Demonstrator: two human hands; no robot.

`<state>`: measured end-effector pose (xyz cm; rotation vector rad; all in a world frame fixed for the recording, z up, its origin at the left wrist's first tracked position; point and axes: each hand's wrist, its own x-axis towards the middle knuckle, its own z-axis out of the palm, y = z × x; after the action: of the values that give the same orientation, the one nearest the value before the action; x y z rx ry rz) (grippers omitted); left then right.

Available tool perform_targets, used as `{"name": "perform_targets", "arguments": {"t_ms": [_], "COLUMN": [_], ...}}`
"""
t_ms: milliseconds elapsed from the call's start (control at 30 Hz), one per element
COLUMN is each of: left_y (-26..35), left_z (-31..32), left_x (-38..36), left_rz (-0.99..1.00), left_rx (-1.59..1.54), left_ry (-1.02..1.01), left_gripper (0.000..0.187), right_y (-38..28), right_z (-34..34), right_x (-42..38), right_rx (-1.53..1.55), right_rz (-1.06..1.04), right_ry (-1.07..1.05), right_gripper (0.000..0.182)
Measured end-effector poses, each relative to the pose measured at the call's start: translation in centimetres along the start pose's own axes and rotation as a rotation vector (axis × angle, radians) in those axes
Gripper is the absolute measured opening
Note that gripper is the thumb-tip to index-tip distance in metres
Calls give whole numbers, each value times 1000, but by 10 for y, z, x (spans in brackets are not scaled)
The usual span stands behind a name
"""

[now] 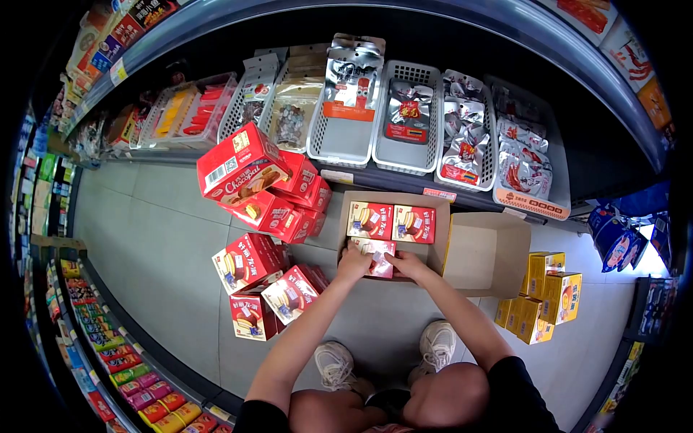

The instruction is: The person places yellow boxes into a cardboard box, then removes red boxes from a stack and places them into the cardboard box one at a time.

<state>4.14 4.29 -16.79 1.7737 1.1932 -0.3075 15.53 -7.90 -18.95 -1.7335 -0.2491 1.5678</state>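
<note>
My left hand (354,262) and my right hand (407,265) grip a red-and-white snack box (379,250) from its two sides, fingers closed against it. This box sits inside the near left part of an open cardboard carton (352,197). Behind it in the same carton are two matching boxes, a left one (369,220) and a right one (413,224). An open carton section (484,249) with bare walls adjoins on the right. More matching boxes (250,263) stand on the floor to the left.
Red Chocopai boxes (244,164) are stacked left of the carton. Yellow boxes (560,296) stand on the floor at right. Behind, a low shelf carries white plastic baskets (339,144) of packaged snacks. My shoes (334,363) are just in front of me. Side shelves (133,353) hold packaged goods.
</note>
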Motion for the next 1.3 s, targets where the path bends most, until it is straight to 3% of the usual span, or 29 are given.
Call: {"name": "perform_targets", "arguments": {"t_ms": [167, 333, 600, 767, 867, 933, 1033, 1133, 1200, 1267, 1300], "left_y": [11, 14, 7, 9, 13, 20, 32, 30, 31, 22, 11], "left_z": [-1, -3, 3, -3, -4, -11, -30, -49, -71, -92, -98], "left_x": [-13, -19, -21, -26, -32, -43, -68, -89, -118, -145, -153], "left_rz": [-7, 25, 122, 207, 271, 286, 353, 632, 596, 556, 560], "left_rx": [50, 74, 147, 91, 81, 93, -39, -128, -182, -256, -260], "left_ry": [23, 21, 137, 63, 75, 106, 23, 38, 29, 11, 22], "left_gripper": [67, 66, 55, 46, 41, 38, 31, 20, 18, 15, 15], "right_y": [-1, -4, -6, -19, -16, -11, -22, -61, -86, -105, -117], "right_z": [3, 3, 4, 3, 5, 7, 6, 6, 13, 24, 33], "right_x": [-1, -2, -4, -18, -18, -12, -12, -35, -45, -54, -61], "right_rx": [58, -106, -66, -57, -32, -325, -514, -546, -564, -538, -548], "right_rz": [-23, 13, 17, 26, -15, -171, -335, -413, -439, -523, -530], "right_ry": [-30, 9, -10, -90, -43, 155, 300, 202, 147, -119, -122], "right_gripper": [41, 39, 38, 41, 37, 30, 25, 25, 25, 25, 25]}}
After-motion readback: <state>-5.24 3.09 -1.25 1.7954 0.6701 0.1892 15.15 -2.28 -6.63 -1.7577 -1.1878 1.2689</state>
